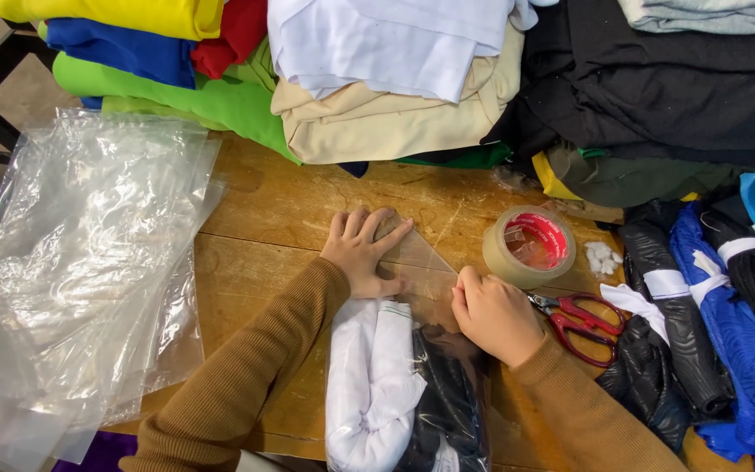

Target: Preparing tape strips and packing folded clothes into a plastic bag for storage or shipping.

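A clear plastic bag (421,262) lies on the wooden table (273,210), holding a rolled white garment (369,385) beside a rolled black garment (447,402). My left hand (363,252) presses flat on the bag's folded top flap, fingers spread. My right hand (493,315) is curled against the flap's right edge, pinching the plastic, just left of the red scissors (583,325).
A roll of brown tape (530,246) stands behind the scissors, with small white pieces (603,257) beside it. A stack of clear bags (80,271) covers the left. Folded clothes (395,79) are piled at the back, and rolled blue and black garments (709,332) lie at right.
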